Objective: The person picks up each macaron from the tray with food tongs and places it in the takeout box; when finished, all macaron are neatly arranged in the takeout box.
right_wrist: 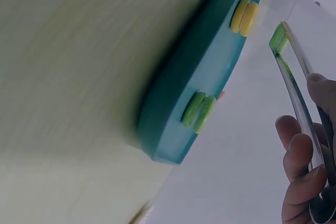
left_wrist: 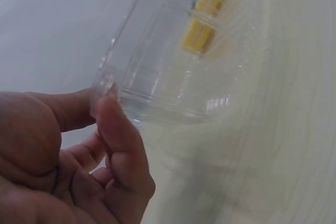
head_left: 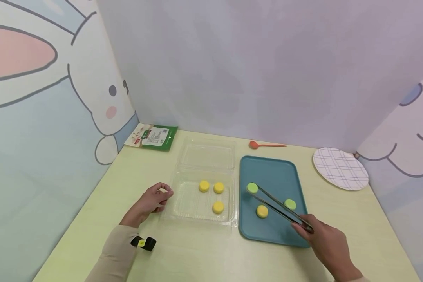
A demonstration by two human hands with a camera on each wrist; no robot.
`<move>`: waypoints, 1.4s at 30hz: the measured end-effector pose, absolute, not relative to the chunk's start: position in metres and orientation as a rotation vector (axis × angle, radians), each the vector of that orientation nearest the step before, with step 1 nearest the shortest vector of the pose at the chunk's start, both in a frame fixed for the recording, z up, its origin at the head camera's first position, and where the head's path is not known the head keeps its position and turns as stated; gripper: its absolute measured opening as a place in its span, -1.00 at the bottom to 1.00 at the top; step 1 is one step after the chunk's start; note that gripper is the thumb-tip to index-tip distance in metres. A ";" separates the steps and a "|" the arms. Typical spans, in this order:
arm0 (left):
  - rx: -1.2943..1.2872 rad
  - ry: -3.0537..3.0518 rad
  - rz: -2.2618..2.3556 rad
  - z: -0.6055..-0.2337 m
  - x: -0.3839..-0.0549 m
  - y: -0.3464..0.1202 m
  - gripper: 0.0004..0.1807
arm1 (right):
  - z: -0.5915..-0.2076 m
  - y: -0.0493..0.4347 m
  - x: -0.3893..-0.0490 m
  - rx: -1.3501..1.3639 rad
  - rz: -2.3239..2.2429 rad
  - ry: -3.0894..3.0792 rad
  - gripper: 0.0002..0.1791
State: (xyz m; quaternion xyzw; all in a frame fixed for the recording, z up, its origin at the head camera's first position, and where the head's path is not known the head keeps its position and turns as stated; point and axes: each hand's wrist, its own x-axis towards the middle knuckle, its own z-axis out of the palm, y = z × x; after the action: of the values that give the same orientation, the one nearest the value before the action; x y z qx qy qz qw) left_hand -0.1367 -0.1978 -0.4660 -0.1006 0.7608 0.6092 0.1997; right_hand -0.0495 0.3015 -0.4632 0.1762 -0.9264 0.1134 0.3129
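Note:
My right hand (head_left: 329, 243) grips metal tongs (head_left: 280, 207) over the blue tray (head_left: 268, 168). Between the tong tips is a green macaron (head_left: 252, 188), lifted above the tray in the right wrist view. A yellow macaron (head_left: 262, 211) and another green macaron (head_left: 290, 204) lie on the tray. My left hand (head_left: 151, 201) pinches the left rim of a clear plastic box (head_left: 187, 201) between thumb and finger. The box's lid (head_left: 207, 154) is folded back behind it. Inside the box sit three yellow macarons (head_left: 218, 207), toward its middle and right.
At the back left lies a green and white packet (head_left: 153, 136). An orange spoon (head_left: 268, 145) rests behind the tray, and a checked plate (head_left: 340, 168) stands at the right. Printed walls (head_left: 225, 70) close in the table at the back and both sides.

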 end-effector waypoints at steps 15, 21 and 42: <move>-0.255 2.109 1.731 -0.468 -0.138 -0.198 -0.78 | -0.453 0.279 -0.068 0.637 0.338 -2.360 -0.34; -0.260 2.115 1.727 -0.467 -0.137 -0.198 -0.77 | -0.453 0.268 -0.072 0.691 0.353 -2.358 -0.37; -0.277 2.119 1.717 -0.469 -0.137 -0.198 -0.75 | -0.446 0.233 -0.090 0.895 0.384 -2.277 -0.43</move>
State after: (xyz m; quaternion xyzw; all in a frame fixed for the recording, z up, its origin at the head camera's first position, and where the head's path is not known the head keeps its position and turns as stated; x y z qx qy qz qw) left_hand -0.1372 -0.1980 -0.4686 -0.0991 0.7575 0.6139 0.1988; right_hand -0.0897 0.2326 -0.4465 0.3415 -0.8690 0.1467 0.3265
